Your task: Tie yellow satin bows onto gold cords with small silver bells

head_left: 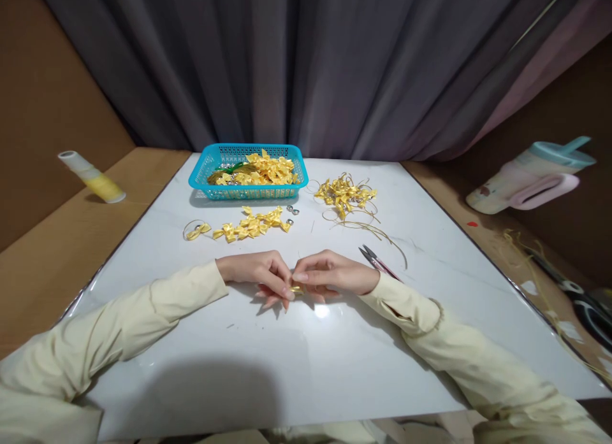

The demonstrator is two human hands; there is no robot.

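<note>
From the head-worn camera, a person's two bare hands met above the near middle of a white, glossy tabletop (382, 367). The left hand (265, 271) and the right hand (337, 273) came together fingertip to fingertip, both closed in a pinch on a small, shiny yellow piece (297, 290). It sat between the two hands, partly hidden by the fingers, so its full shape could not be told. Both arms wore pale cream sleeves (157, 307).

Just beyond the hands lay a loose row of yellow satin bows (253, 224), with small silver oval beads (293, 210) near its right end. A single yellow bow with a wire loop (198, 231) lay to the left. Behind the row stood a turquoise perforated plastic basket (201, 176) with more yellow bows inside. Right of the basket was a tangled heap of bows and golden cords (345, 194). Silver-bladed thread snips (375, 260) lay just beyond the right wrist.

On the brown side surfaces stood a white and yellow thread cone (93, 178), left, and a pale tumbler with a pink handle and aqua lid (526, 176), right. Dark grey curtains (268, 68) hung behind.
</note>
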